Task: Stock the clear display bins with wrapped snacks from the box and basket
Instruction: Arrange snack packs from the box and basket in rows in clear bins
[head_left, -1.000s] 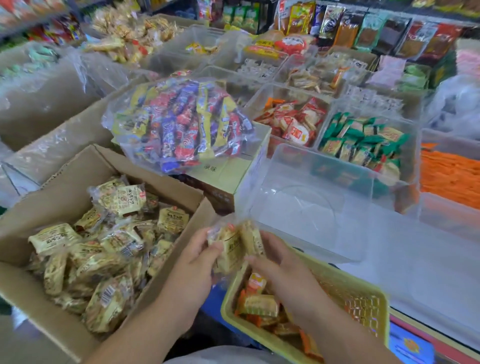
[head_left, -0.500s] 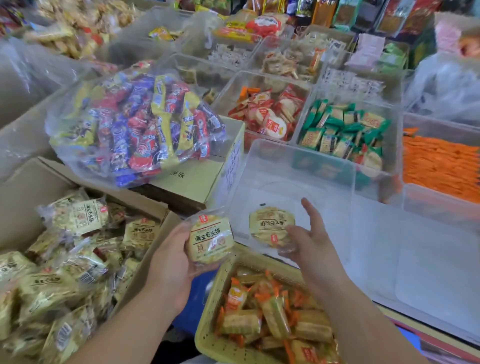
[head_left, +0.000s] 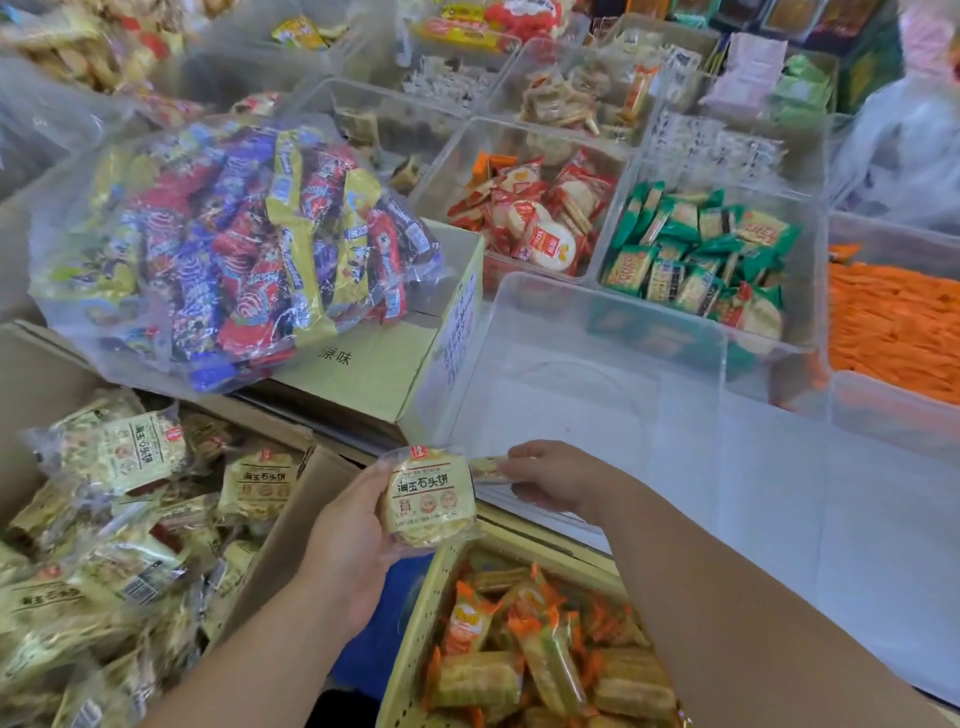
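left hand clamps a round cracker pack, right hand pinches a second pack at the 6 o'clock rim of the empty clear bin, where it may clip the rim and fall into the yellow basket

Matt brown cardboard forms the box, the display bin is smooth clear hard plastic, the yellow basket is perforated matt plastic, and the cracker packet and big candy bag are glossy, crinkled transparent film.
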